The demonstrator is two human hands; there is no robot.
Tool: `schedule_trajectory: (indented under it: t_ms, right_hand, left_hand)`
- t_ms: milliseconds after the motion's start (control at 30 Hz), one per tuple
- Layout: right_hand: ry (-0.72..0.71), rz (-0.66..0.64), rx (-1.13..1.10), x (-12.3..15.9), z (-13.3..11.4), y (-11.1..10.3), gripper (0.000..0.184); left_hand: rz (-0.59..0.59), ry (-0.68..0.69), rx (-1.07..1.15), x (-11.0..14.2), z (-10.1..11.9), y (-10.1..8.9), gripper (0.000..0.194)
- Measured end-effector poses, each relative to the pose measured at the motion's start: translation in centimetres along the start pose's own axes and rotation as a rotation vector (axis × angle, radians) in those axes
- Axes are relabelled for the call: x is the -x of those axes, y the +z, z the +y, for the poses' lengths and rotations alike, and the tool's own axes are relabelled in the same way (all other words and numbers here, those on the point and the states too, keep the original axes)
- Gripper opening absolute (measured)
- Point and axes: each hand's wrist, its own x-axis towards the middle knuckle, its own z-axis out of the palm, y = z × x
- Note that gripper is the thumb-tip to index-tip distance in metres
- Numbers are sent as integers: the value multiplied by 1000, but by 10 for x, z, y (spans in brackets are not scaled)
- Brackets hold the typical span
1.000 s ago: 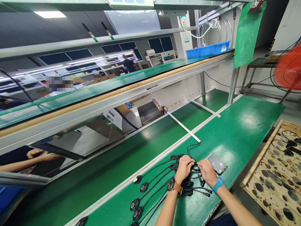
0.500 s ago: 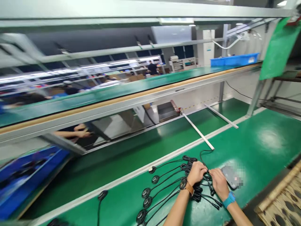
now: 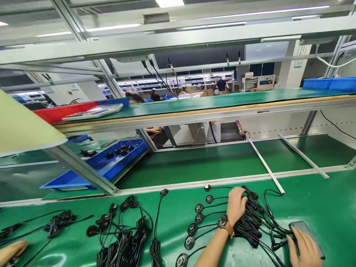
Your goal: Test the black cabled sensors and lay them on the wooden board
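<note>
My left hand, with a watch on its wrist, is over the upper left of a pile of coiled black cables. Its thumb and fingers are apart. Round black discs on the cable ends lie in a column left of that hand. My right hand is low on the right, its thumb apart from its fingers. Black cable plugs reach up to it, and some cable passes beneath the fingers. A dark phone-like slab lies partly hidden under the right hand.
More coiled cables lie on the green tabletop to the left. Another person's hand shows at the left edge. A blue tray holds black parts beyond a slanted post. White bars cross the trough behind. A shelf spans overhead.
My view has turned left and up. Both hands were together on a black cable; now they are apart, the left over the cable pile, the right by the slab.
</note>
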Motion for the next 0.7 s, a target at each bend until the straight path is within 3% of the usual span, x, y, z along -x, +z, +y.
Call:
schedule_trajectory:
  t_ms: [133, 200, 267, 367, 500, 600, 700]
  right_hand:
    - [45, -11, 83, 34, 19, -37, 49]
    - [69, -120, 81, 41, 15, -51, 45]
    - [145, -167, 112, 39, 4, -58, 40]
    - [199, -203, 130, 27, -7, -57, 35]
    - [246, -199, 165, 21, -10, -57, 37]
    - [247, -198, 164, 26, -12, -63, 36]
    - [184, -143, 147, 30, -16, -59, 37]
  left_hand:
    - [195, -238, -260, -2, -57, -66, 30]
    - [237, -330, -355, -6, -69, -73, 28]
    - [289, -406, -391, -12, -64, -53, 30]
    - [227, -390, -324, -7, -25, 9, 34]
    - [110, -336, -259, 41, 37, 78, 39]
    - [2, -316, -243, 68, 49, 98, 40]
    - [-17, -303, -259, 49, 15, 82, 34]
